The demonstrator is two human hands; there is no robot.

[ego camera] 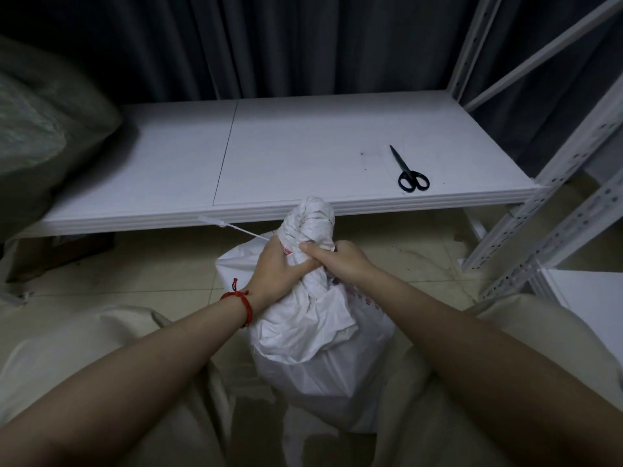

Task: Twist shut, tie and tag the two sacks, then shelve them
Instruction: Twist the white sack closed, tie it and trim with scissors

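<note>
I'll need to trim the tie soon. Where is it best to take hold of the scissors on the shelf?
By the black handle loops, reaching over the front edge of the shelf: the scissors lie flat, loops nearest you, closed blades pointing away.

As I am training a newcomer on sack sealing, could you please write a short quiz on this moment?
1. True or false: the left hand and the right hand both grip the twisted neck of the white sack.
2. Where do the scissors lie? A: on the floor. B: on the white shelf. C: inside the sack.
3. What is the thin white strip that sticks out leftward from the sack's neck?
Key: 1 true; 2 B; 3 a plastic tie.
</note>
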